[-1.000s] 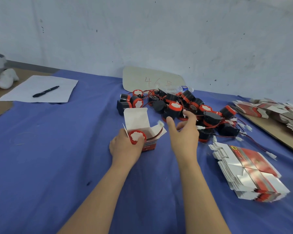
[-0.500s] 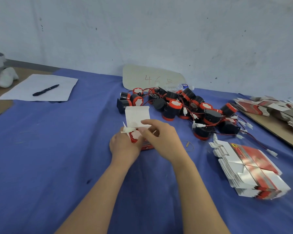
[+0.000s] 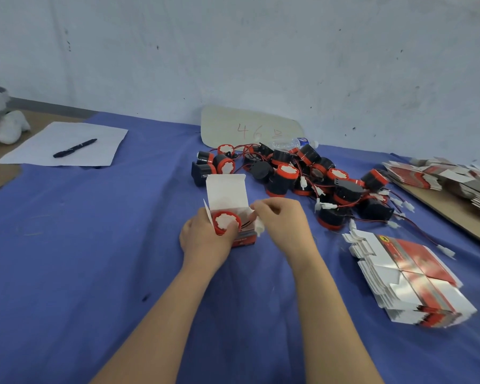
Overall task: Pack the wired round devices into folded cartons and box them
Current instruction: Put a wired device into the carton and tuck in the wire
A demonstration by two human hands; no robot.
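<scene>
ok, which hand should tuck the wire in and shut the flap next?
Probably right. The right hand pinches the white connector at the carton mouth, just below the open flap. The left hand grips the carton and device, steadying them.

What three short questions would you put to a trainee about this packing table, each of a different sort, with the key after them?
1. True or false: the top flap of the carton in the hands is closed.
2. Fill in: the right hand pinches the wire; the ____ hand grips the carton with one round device in it.
3. Where does the pen lie? A) on the sheet of paper B) in the right hand C) inside the carton

Key: 1. false, the flap stands open. 2. left hand. 3. A.
</scene>
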